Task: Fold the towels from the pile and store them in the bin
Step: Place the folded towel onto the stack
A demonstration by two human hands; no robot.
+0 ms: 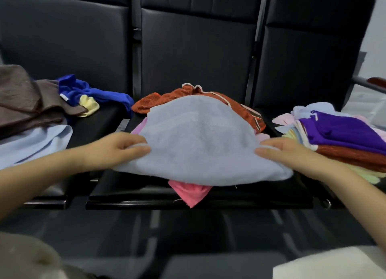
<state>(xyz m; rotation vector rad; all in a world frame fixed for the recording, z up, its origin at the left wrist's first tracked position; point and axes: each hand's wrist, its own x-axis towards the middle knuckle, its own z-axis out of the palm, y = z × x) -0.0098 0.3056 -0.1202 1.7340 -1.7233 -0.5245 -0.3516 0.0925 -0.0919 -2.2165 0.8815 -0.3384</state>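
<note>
holding a pale blue towel (198, 138) by its two sides, that's where the person is at right now. the left hand (123, 146) is pinching the left edge with fingers curled onto the cloth, and the right hand (282, 151) is doing the same on the right edge, thumb on top and fingers tucked under. the towel is draping over the unfolded pile (188, 186) on the middle seat (271, 186), with an orange towel (208, 97) sticking out behind it and a pink towel (190, 192) hanging off the front edge underneath.

progress-wise i'm guessing it's somewhere around the middle. there's a folded stack (342, 147) sitting on the seat to the right, purple on top, then rust, then pastel layers, so a decent number are looking done. but on the left seat there's still loose stuff lying around: a brown towel (25, 103), a royal blue towel (87, 92) crumpled up, a yellow cloth (89, 105) just beside it, and another light blue towel (35, 143) lying flat.

not seeing any bin in the shot at all, so i can't tell if anything's been stored yet. looks like the storing part is still waiting, plus the middle pile and the left bunch.
</note>
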